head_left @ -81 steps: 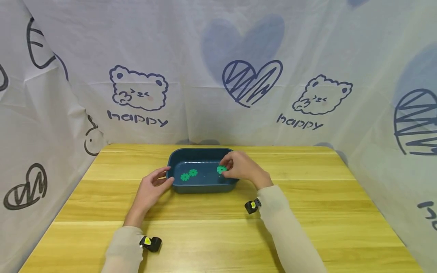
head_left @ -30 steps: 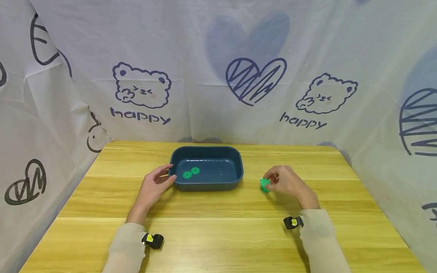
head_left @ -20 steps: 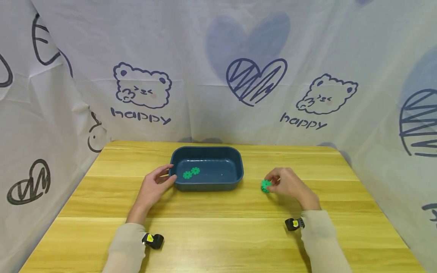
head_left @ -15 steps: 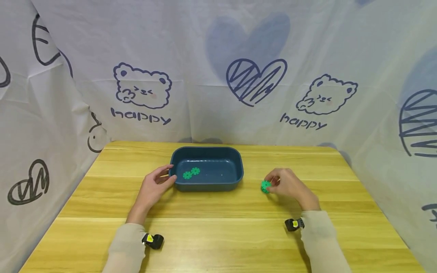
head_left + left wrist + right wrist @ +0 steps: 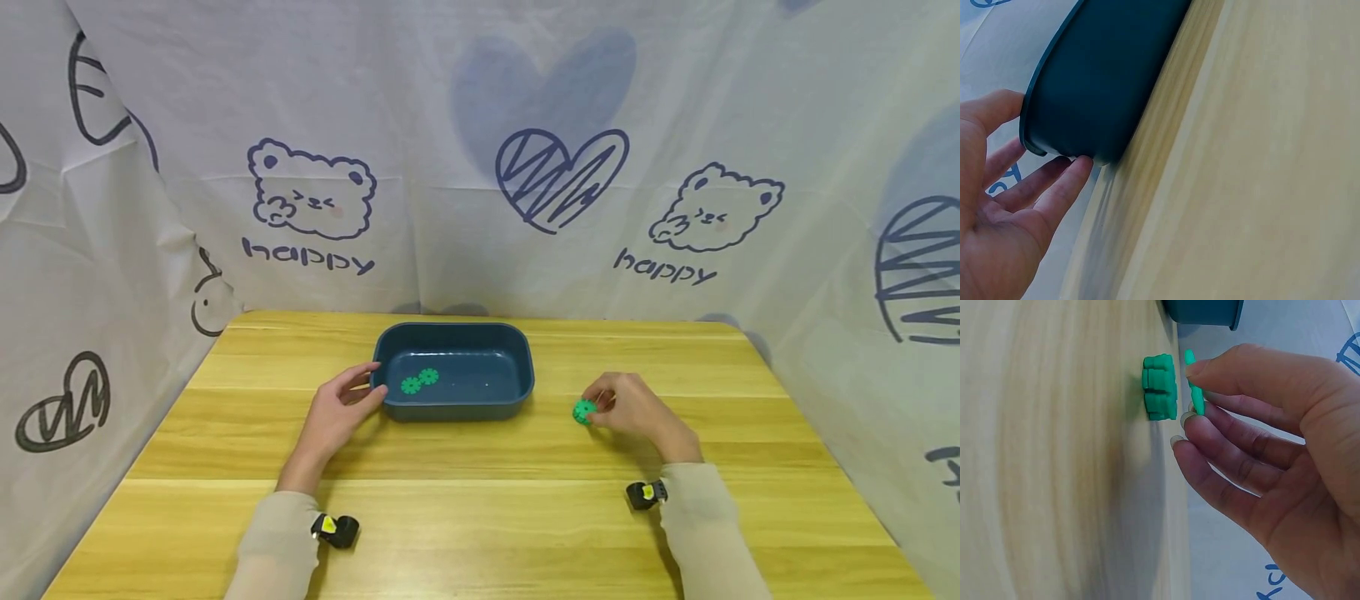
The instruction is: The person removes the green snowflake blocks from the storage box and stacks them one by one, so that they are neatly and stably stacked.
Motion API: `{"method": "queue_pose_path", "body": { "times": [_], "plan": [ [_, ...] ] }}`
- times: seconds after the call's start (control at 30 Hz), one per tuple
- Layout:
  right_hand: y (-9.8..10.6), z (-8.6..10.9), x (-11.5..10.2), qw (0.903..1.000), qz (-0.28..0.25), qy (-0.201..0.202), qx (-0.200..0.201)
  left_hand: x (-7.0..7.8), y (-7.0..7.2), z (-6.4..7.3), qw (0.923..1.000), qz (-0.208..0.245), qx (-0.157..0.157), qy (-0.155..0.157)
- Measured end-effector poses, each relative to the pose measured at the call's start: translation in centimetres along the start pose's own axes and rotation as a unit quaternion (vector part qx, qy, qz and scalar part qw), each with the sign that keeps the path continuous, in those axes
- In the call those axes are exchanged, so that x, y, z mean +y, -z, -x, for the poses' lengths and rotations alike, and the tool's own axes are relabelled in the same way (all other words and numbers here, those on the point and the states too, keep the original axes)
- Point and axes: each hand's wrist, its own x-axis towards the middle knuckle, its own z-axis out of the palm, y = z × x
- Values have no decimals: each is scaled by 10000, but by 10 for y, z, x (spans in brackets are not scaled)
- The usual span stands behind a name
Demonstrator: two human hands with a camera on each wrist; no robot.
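Two discs (image 5: 411, 386) are lying in the tub (image 5: 457, 412). The right hand (image 5: 637, 408) is pinching another disc (image 5: 1197, 399) just above a green stack (image 5: 1160, 387) on the table (image 5: 465, 533); I am judging stacking to be the step in hand. The left hand (image 5: 333, 406) is touching the tub's left end, fingers apart. The next move is likely calling for level alignment, then release.

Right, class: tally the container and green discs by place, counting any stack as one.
Dark blue container: 1
Green discs in container: 2
Disc in right hand: 1
Green stack, layers unclear: 1
Total: 5
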Motion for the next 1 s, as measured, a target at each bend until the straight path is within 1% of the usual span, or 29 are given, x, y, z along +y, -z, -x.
{"method": "queue_pose_path", "body": {
  "times": [0.33,0.73,1.0],
  "plan": [
    [-3,-2,6,9998,-106,-147,-52,0,0,-1,10000,15,-7,-30],
    [-6,-1,9,9998,-80,-172,-79,-1,0,-1,10000,46,-7,-35],
    [-7,0,8,9995,-187,-202,-140,1,1,1,10000,46,-29,-48]
  ]
}}
